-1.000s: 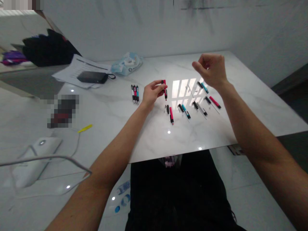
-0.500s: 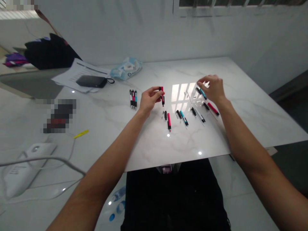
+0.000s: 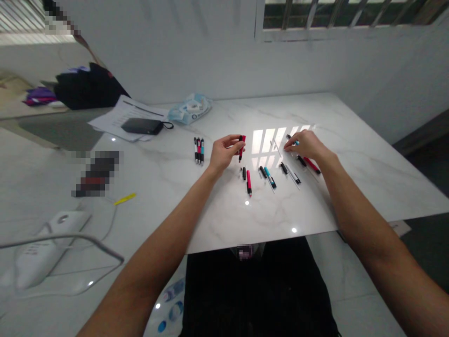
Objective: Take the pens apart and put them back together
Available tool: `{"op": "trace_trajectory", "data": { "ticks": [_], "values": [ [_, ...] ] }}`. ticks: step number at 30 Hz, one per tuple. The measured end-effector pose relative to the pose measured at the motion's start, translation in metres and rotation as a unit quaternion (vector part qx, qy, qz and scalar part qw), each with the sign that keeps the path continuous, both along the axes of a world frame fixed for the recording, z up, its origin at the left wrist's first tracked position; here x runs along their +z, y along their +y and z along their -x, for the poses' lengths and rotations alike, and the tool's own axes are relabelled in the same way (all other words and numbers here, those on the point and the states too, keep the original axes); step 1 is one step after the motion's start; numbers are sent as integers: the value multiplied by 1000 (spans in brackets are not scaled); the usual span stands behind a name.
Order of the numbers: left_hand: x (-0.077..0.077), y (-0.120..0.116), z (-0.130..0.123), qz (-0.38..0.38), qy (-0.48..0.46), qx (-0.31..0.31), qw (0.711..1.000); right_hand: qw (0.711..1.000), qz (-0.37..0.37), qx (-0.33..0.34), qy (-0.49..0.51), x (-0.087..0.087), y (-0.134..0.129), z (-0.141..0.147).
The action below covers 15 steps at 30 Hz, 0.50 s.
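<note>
My left hand [image 3: 224, 153] is raised over the white marble tabletop [image 3: 365, 178], its fingers shut on a red and black pen [image 3: 241, 148]. My right hand [image 3: 305, 145] is low at the far end of a scattered row of pens, with its fingertips close to the surface. A teal-trimmed pen [image 3: 293, 139] lies partly hidden under that hand, and a red pen [image 3: 311, 164] lies just past its wrist side. Nearer the middle are a red pen [image 3: 249, 182], a teal and black pen [image 3: 270, 178] and a white and black pen [image 3: 292, 174]. Three pens [image 3: 198, 150] lie side by side left of my left hand.
Papers [image 3: 128, 114] with a black pouch [image 3: 142, 126] and a plastic packet [image 3: 190, 109] lie at the table's far left. A white device [image 3: 45, 252] with a cable and a yellow item [image 3: 124, 199] sit lower left. A wall stands behind.
My right hand has dropped from the air down to the pens, over the teal-trimmed one. My left hand still holds its pen. The view has tilted slightly upward.
</note>
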<state>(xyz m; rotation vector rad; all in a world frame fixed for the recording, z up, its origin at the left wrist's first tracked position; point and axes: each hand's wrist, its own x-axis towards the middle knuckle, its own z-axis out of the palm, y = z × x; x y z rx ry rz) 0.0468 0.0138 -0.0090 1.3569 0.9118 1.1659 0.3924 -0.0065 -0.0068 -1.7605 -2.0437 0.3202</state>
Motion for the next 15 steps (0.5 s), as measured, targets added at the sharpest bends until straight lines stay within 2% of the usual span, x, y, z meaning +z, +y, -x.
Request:
{"op": "trace_trajectory", "data": {
  "ticks": [4,7,10,15],
  "values": [
    [-1,-2,-3,-33,32,-5,999,999,-35,-2,25,1,0,10],
    [1,-6,-6,-78,76,-8,994,988,-95,-26,118,7,-5,26],
    [5,-15,-11,-116,120,-3,986,969,-135,-23,205,10,-8,50],
    [12,-33,-18,-177,174,-3,969,957,-122,27,264,6,-16,87]
  ]
}}
